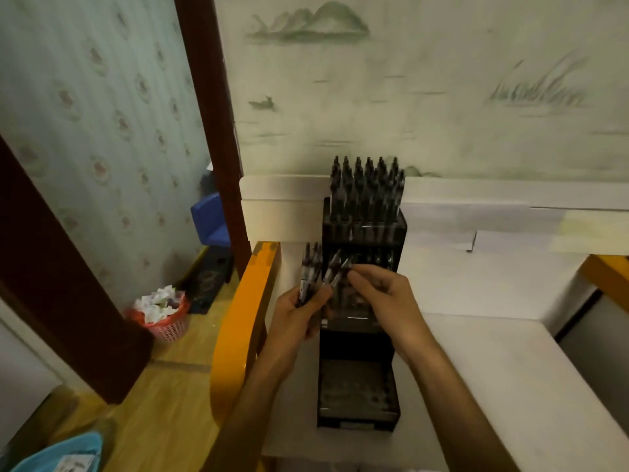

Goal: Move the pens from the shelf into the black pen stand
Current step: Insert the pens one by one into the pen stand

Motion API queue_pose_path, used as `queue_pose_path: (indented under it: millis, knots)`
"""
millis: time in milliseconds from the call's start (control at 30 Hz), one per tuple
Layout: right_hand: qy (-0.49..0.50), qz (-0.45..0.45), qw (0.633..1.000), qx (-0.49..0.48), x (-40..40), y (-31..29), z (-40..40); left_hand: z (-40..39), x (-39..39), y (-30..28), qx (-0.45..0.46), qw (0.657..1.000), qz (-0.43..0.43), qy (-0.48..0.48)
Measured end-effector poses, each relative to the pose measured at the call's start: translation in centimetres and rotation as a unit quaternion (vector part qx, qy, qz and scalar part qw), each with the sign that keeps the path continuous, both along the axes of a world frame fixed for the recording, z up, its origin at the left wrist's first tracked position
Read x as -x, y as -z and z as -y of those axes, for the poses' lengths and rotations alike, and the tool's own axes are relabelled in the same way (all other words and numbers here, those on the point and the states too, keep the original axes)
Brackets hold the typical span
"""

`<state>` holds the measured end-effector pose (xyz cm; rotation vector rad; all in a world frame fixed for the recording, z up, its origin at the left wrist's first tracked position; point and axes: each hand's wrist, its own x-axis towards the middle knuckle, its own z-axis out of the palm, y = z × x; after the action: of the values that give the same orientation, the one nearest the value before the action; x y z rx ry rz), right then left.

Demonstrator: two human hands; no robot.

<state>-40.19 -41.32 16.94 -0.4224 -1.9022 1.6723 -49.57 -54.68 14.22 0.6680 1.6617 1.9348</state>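
A tall black tiered pen stand (360,338) stands on the white shelf (483,356) against the wall. Its top tier is packed with several upright dark pens (367,185). My left hand (299,315) grips a bunch of several dark pens (310,270) just left of the stand's middle tier, tips pointing up. My right hand (381,294) is in front of the middle tier and pinches two slanted pens (337,267) next to that bunch. The lower tiers of the stand look empty; the middle tier is partly hidden by my hands.
An orange wooden rail (238,328) borders the shelf on the left, another orange edge (609,274) on the right. On the floor to the left are a pink waste basket (163,318) with paper, a blue box (211,219) and a light-blue object (61,454). The wall rises right behind the stand.
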Motion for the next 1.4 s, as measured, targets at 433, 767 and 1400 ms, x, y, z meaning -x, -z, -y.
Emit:
queue_pose_path:
  millis: [433,767,1400]
  knots:
    - [0.088,-0.077,0.982,0.146,2.0,-0.5,0.2,-0.4,2.7,0.6,0.037,0.996,-0.045,-0.063]
    - [0.187,-0.030,0.972,-0.137,2.8,-0.9,-1.5,0.0,3.3,0.7,0.002,0.998,-0.058,-0.025]
    - [0.159,0.073,0.939,-0.295,3.8,1.2,-1.2,0.1,3.5,1.0,-0.021,0.999,0.022,-0.021]
